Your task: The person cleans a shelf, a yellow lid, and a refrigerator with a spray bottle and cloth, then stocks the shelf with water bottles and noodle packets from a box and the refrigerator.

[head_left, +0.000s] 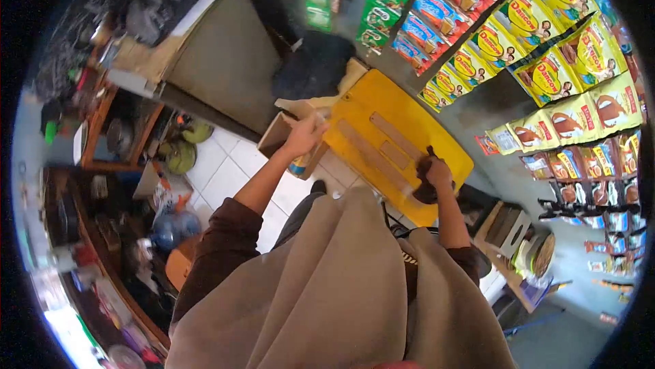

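My left hand [306, 135] is at the rim of an open cardboard box [274, 136], close to the left edge of a yellow tabletop [368, 106]. Its fingers look curled; whatever lies inside them is hidden. A small yellow and blue item [298, 166] shows below that wrist, partly covered. On the right part of the tabletop, my right hand [439, 172] is closed on a dark brown cloth-like bundle [424, 181], whose exact kind I cannot make out. Brown strips [372, 154] run along the yellow surface between my hands.
Sachet strips [498, 41] hang along the wall at the right. A grey cabinet [225, 55] stands at the upper left, with a dark bag [314, 65] beside it. White floor tiles [228, 171], green melon-like things [181, 154] and a water jug [170, 229] lie lower left.
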`<state>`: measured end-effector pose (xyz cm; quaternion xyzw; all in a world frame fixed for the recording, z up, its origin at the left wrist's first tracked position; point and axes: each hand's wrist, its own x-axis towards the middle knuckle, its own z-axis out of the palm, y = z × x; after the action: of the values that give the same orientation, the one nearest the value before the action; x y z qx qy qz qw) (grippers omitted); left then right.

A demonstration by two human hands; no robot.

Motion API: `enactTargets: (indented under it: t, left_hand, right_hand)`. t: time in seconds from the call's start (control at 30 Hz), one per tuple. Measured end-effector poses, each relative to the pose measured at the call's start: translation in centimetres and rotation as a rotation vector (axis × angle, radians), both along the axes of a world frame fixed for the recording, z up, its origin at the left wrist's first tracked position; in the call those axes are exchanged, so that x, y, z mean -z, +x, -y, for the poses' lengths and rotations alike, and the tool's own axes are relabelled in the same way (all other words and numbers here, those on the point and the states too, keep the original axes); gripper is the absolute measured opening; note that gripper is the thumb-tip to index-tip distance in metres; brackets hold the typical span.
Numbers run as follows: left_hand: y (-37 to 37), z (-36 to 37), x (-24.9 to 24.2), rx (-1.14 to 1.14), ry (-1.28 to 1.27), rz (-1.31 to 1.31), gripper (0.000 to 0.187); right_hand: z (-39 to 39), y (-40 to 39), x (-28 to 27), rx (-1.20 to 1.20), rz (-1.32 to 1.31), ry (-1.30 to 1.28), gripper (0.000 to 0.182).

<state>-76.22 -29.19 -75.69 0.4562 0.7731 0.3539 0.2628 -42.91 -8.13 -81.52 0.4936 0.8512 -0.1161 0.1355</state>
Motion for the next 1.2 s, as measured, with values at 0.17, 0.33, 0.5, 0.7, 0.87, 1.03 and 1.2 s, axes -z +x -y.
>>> enactTargets:
  t: [0.17,0.33,0.5,0.7,0.87,1.03,1.2]
  left_hand:
    - [-0.4,-4.2,2.9,0.152,0.018,0.148,0.051]
    - [-0.8,-7.8,10.3,0.223,-0.131,0.241,0.057]
    - [0.9,-10.4,13.7,0.319,-0.267,0.315,0.061]
    - [3.4,-12.4,17.9,0.398,-0.107,0.070,0.065]
    - [4.3,-13.6,18.6,0.397,-0.238,0.147,0.064]
    - [4.9,-14.8,18.2,0.403,-0.302,0.180,0.062]
    - [5.4,-14.9,18.6,0.381,-0.244,0.071,0.054]
  right_hand:
    - [4.5,-3.6,1.2,0.220,-0.209,-0.094,0.033]
    - [7.5,-5.3,7.8,0.213,-0.349,0.098,0.028]
    - [10.0,-6.8,12.2,0.495,-0.276,-0.023,0.026]
    - [11.8,-5.5,16.6,0.746,-0.427,0.089,0.032]
    - [11.5,-4.1,18.3,0.725,-0.562,0.147,0.034]
    - [11.3,-3.8,19.4,0.770,-0.580,0.129,0.032]
    - [11.2,-3.9,19.5,0.765,-0.552,0.112,0.031]
